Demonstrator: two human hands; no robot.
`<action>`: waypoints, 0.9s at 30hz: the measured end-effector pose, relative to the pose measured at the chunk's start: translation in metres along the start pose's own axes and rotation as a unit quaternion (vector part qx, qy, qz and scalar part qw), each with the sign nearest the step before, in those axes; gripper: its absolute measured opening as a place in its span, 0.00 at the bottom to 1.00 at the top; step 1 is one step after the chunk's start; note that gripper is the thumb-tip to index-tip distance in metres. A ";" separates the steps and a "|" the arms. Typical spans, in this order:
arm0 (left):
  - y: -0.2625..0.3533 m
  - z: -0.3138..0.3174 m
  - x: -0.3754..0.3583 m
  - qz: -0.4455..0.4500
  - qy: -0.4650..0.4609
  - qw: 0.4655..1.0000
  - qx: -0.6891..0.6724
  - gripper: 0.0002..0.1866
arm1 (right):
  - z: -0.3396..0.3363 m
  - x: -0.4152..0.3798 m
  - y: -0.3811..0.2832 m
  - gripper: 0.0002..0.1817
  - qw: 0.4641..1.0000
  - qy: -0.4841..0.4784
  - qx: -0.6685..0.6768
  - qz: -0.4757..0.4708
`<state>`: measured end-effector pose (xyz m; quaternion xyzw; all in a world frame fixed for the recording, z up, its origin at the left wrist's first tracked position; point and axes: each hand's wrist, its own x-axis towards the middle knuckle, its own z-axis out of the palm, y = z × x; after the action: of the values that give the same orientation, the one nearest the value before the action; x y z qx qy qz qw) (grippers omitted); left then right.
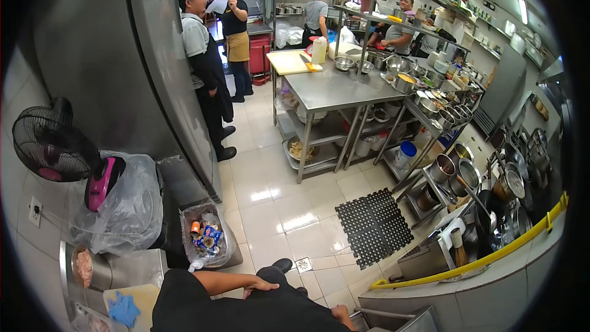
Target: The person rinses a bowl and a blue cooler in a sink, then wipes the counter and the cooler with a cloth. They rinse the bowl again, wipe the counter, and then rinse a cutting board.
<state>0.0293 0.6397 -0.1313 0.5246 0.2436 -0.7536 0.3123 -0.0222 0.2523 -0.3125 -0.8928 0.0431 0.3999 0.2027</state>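
Note:
My left hand (261, 285) rests on the dark cloth over my leg, at the bottom centre. Its thumb and fingers are apart and nothing shows in it. Lower and to the right, my right hand (342, 314) is partly in view beside a metal edge (384, 313); its fingers are too hidden to read. At the lower left a blue glove or cloth (125, 310) lies on a pale cutting board (145, 298), near a metal pot with pinkish meat (84, 267).
A lined bin (230, 252) with rubbish stands left of my legs. A fan (55, 141) is at the left. Several people stand farther back, near a steel table (338, 89). A black mat (375, 227) lies on the floor; pots and a yellow pipe (491, 255) are right.

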 end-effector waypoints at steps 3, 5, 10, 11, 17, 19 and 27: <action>-0.001 -0.003 0.010 -0.009 -0.015 1.000 -0.004 0.47 | -0.005 -0.006 -0.002 0.13 0.996 0.037 0.063 0.052; 0.002 -0.007 0.009 -0.002 -0.006 1.000 -0.008 0.46 | 0.023 0.024 0.018 0.13 0.997 -0.008 0.053 0.056; 0.006 0.007 -0.025 0.018 0.002 1.000 -0.005 0.46 | -0.027 -0.015 -0.026 0.14 0.984 0.007 0.142 0.108; 0.005 0.010 -0.033 0.022 0.002 1.000 -0.006 0.46 | -0.023 -0.003 -0.021 0.14 0.984 0.008 0.139 0.109; -0.002 -0.051 0.024 -0.017 -0.020 0.989 0.142 0.54 | -0.068 0.051 -0.122 0.14 0.951 0.164 0.052 -0.255; -0.009 -0.045 0.019 0.006 -0.029 0.987 0.158 0.56 | -0.144 0.015 -0.241 0.22 0.873 0.248 0.133 -0.399; -0.086 -0.030 0.035 0.098 0.004 0.995 -0.023 0.51 | -0.376 -0.163 -0.469 0.50 0.454 -0.471 0.183 -0.734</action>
<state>-0.0234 0.7117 -0.1711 0.5416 0.2091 -0.7118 0.3955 0.2411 0.5180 0.1854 -0.2115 -0.6580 0.4452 0.5693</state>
